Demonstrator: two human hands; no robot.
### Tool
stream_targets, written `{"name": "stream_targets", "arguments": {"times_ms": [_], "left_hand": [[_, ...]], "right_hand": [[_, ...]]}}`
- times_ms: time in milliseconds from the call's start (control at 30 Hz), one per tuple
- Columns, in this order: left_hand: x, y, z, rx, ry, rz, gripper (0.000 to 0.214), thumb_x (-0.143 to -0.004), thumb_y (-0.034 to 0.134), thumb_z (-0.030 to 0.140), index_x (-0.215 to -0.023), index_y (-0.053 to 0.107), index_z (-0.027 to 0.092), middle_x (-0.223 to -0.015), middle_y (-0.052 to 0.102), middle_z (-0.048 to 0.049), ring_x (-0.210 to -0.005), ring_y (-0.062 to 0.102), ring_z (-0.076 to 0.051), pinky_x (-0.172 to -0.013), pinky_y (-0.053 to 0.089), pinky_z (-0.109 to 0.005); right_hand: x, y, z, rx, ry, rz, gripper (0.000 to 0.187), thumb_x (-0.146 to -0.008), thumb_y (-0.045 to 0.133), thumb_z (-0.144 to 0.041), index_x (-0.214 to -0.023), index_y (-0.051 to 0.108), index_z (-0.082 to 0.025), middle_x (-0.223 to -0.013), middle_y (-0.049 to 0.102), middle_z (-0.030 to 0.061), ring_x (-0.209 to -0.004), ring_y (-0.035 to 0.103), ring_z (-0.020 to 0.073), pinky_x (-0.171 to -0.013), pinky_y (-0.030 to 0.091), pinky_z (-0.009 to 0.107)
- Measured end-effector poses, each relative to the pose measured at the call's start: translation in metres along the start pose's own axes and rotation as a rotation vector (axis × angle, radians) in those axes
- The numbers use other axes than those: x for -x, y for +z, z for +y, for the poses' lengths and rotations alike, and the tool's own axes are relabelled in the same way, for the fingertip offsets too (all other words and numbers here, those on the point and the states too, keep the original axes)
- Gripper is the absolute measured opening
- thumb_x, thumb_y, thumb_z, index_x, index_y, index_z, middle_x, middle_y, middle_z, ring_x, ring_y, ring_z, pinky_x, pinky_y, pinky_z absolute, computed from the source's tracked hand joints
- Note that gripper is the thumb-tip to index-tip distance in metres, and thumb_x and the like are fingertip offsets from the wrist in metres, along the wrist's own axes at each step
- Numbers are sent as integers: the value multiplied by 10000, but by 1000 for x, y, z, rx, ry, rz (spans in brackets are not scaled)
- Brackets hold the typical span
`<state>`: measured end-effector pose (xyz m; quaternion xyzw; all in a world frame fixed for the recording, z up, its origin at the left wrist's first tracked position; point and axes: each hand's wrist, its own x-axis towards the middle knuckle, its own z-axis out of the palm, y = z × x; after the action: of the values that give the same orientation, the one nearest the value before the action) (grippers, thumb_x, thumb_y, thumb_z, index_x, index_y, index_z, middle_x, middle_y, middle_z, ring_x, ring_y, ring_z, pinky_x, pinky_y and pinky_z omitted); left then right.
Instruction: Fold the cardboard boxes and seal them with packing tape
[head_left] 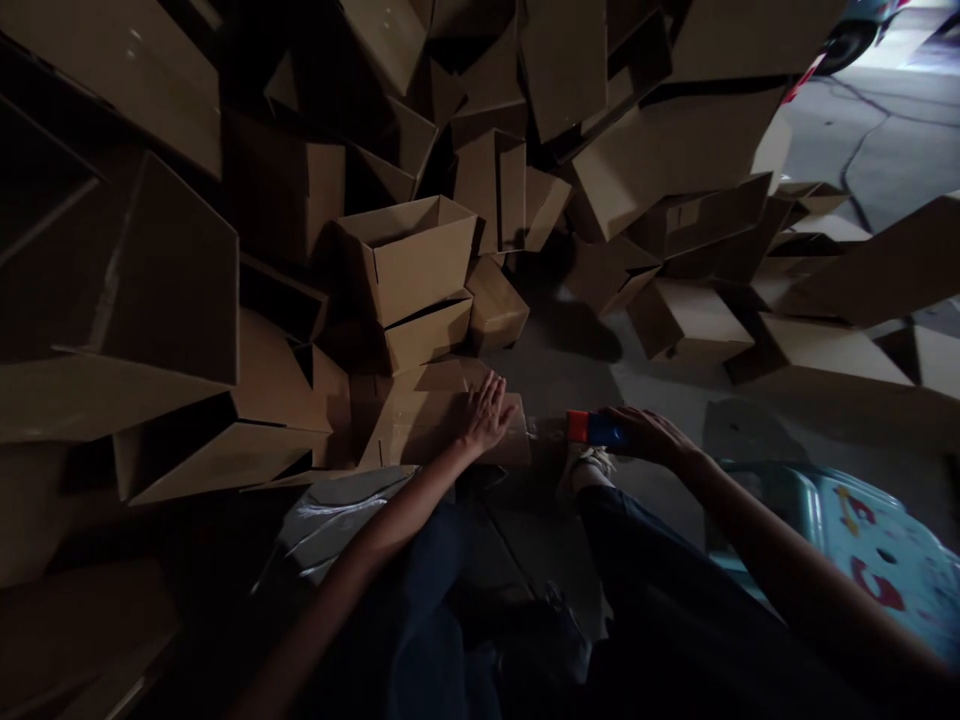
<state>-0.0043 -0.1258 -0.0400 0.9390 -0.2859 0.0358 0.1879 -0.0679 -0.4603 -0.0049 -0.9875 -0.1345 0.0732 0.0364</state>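
Observation:
My left hand (486,415) lies flat with its fingers spread on a folded cardboard box (442,428), holding nothing. My right hand (646,436) grips a small blue-and-red object (596,428) whose exact kind I cannot tell. That object sits in the fingers, just above my white shoe (586,470), and about a hand's width from the cardboard. Part of it is hidden by my fingers.
Many brown cardboard boxes (409,260) are heaped at the left and far side, some open and tilted. Grey concrete floor (660,375) lies ahead. A teal plastic item with red shapes (877,545) stands at the right. A vehicle's wheel (847,42) shows at the top right.

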Motion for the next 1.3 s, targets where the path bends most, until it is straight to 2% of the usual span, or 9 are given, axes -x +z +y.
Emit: {"name": "stream_targets", "arguments": {"times_ms": [133, 233, 433, 567, 700, 833, 933, 1067, 1300], "left_hand": [[2, 4, -4, 29, 85, -13, 887, -932, 501, 653, -1575, 282, 83, -1627, 326, -158, -1550, 206, -268, -1277, 118, -523], [2, 4, -5, 16, 98, -24, 931, -899, 535, 686, -1587, 269, 118, -1630, 324, -150, -1549, 205, -285, -1271, 115, -557], [0, 3, -1, -36, 181, -18, 749, -955, 515, 602, -1571, 340, 212, -1636, 328, -108, -1549, 211, -277, -1259, 137, -599], [0, 9, 2, -57, 305, -34, 543, -1009, 515, 417, -1521, 432, 255, -1610, 384, -87, -1535, 257, -262, -1238, 220, -594], [1, 12, 2, -53, 465, -10, 385, -1018, 518, 254, -1398, 577, 275, -1537, 500, -53, -1508, 328, -224, -1201, 325, -526], [4, 10, 2, -48, 577, 23, 334, -1014, 490, 124, -1261, 677, 251, -1417, 623, -27, -1436, 446, -194, -1105, 431, -414], [6, 9, 3, -49, 589, 3, 268, -1013, 511, 136, -1163, 715, 224, -1290, 703, -31, -1341, 542, -186, -1025, 463, -371], [6, 8, 5, -53, 561, -44, 220, -1003, 539, 168, -1141, 708, 196, -1173, 737, -54, -1247, 588, -193, -963, 464, -361], [8, 4, 8, -24, 530, -107, 190, -962, 574, 272, -1079, 687, 174, -1192, 713, -72, -1235, 572, -238, -970, 427, -396]], "right_hand": [[-3, 0, -7, 23, -16, -6, 513, -753, 739, -372, -1244, 659, -244, -1235, 716, 138, -1068, 715, 315, -932, 568, 442], [-5, 1, -7, 30, -36, -2, 456, -779, 710, -371, -1220, 665, -266, -1205, 733, 109, -1053, 721, 286, -932, 567, 414], [-10, 7, -9, 77, -57, 1, 422, -790, 711, -398, -1188, 663, -263, -1092, 760, 91, -1013, 724, 264, -895, 561, 369], [-16, 16, -8, 121, -55, -20, 467, -763, 741, -370, -1203, 656, -238, -1118, 750, 98, -1004, 716, 249, -888, 538, 344], [-22, 31, -6, 168, -45, -44, 537, -744, 754, -335, -1253, 645, -199, -1176, 727, 130, -1043, 691, 245, -910, 498, 325], [-25, 39, -9, 198, -32, -61, 554, -771, 726, -379, -1284, 632, -190, -1209, 707, 148, -1064, 669, 242, -920, 467, 318], [-29, 38, -16, 209, -27, -82, 572, -765, 729, -375, -1297, 624, -194, -1178, 714, 139, -1032, 673, 239, -889, 468, 310], [-34, 33, -28, 224, -17, -104, 637, -745, 749, -404, -1328, 605, -191, -1163, 711, 146, -1033, 670, 254, -847, 472, 309], [-38, 30, -53, 251, 24, -144, 590, -805, 678, -329, -1373, 568, -212, -1135, 722, 124, -1046, 677, 244, -770, 454, 271]]}}
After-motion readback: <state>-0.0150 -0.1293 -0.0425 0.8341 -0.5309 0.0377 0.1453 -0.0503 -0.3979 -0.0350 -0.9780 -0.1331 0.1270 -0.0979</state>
